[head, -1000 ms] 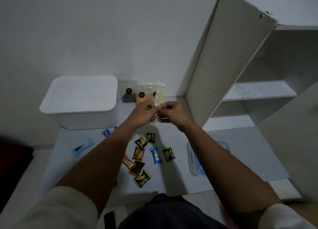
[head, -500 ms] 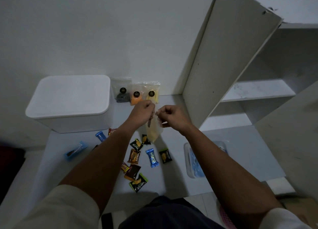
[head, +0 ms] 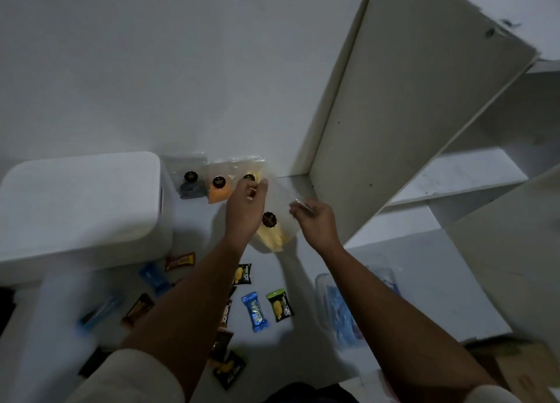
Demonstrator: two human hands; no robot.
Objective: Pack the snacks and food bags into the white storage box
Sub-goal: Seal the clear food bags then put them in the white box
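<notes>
I hold a clear food bag [head: 277,234] of pale yellow sticks with a round black sticker above the table. My left hand [head: 247,204] pinches its top left corner and my right hand [head: 313,221] pinches its top right corner. Three more clear bags [head: 218,180] lean on the wall behind: dark, orange and yellow contents. The white storage box [head: 75,202] stands at the left with its lid on. Several small wrapped snacks [head: 256,310] lie scattered on the table under my forearms.
A white shelf unit [head: 409,114] rises at the right, its side panel close to my right hand. A clear container with blue items [head: 342,308] sits at the table's right. A cardboard box [head: 521,369] is at the bottom right.
My hands have moved apart, stretching the bag's top open between them. The bag now hangs lower and shows its sticker. The camera has shifted left and closer.
</notes>
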